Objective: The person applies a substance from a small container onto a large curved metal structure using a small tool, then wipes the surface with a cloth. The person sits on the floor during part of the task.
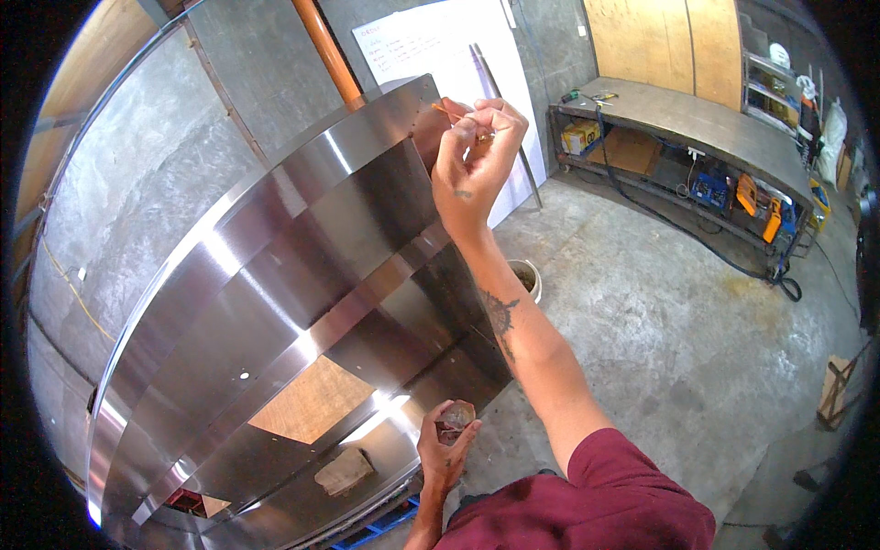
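Observation:
A large brushed stainless-steel frame with crossbars and open bays fills the left and middle. Up at its far right corner, my right hand is closed in a pinch on a thin orange stick. The stick's tip points at the steel corner; whether it touches I cannot tell. Low down, near the frame's near edge, my left hand wraps round a small clear cup. The cup's contents are hard to make out. A tan block rests on the steel left of that hand.
A metal workbench stands at the far right, with tools on top and boxes and orange-and-blue equipment below. A black cable hangs from it to the floor. Behind the frame are a whiteboard and an orange pole. A white bucket sits beside my right forearm.

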A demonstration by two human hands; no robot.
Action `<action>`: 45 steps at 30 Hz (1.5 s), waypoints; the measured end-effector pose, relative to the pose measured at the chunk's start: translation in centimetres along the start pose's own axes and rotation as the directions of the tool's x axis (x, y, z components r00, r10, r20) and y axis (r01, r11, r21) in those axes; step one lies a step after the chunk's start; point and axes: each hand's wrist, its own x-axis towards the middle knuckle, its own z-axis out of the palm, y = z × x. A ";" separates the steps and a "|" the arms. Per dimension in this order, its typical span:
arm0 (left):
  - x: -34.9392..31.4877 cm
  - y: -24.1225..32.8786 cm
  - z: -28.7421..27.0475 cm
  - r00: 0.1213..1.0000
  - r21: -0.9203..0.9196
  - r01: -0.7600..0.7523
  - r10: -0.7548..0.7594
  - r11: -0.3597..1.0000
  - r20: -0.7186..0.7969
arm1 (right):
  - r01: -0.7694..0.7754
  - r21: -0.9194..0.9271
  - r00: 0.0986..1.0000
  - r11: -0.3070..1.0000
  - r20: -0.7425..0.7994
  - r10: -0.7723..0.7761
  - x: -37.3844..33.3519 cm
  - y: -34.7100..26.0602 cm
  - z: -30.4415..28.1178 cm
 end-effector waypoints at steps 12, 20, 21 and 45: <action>0.1 0.0 0.0 0.999 0.004 -0.040 0.040 0.999 0.024 | 0.105 -0.214 0.993 0.971 0.076 -0.090 -0.3 -0.2 -0.5; 0.0 0.7 -0.1 0.999 0.028 -0.039 0.039 0.999 0.006 | 0.124 -0.276 0.989 0.953 0.109 -0.097 -0.3 -0.4 -0.7; 0.0 0.7 -0.1 0.999 0.014 -0.039 0.039 0.999 0.004 | 0.124 -0.286 0.988 0.950 0.120 -0.093 -0.3 -0.4 -0.8; 0.0 0.4 -0.1 0.999 0.016 -0.044 0.044 0.999 0.013 | 0.109 -0.248 0.991 0.963 0.097 -0.087 -1.5 -0.7 -0.9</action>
